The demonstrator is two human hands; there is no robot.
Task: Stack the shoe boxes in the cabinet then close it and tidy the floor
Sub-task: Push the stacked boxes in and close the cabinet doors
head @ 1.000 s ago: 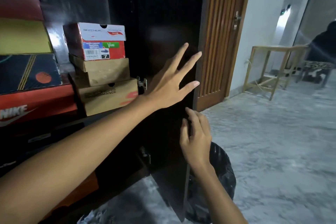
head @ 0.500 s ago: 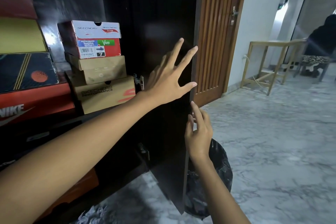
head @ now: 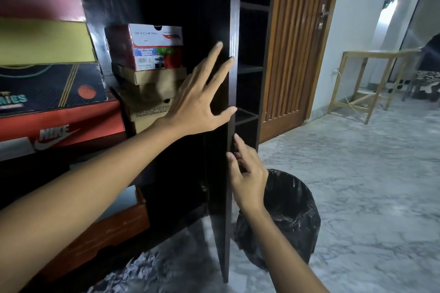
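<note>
Both hands (head: 198,100) (head: 247,178) on cabinet door (head: 228,209) edge.

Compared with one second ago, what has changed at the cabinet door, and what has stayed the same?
The cabinet door has swung toward closing: it now shows nearly edge-on, uncovering dark shelves behind it. The left hand still lies spread and flat on the door's inner face; the right hand still has its fingers at the door's edge. The shoe boxes, the bin and the shredded paper have not moved.
</note>
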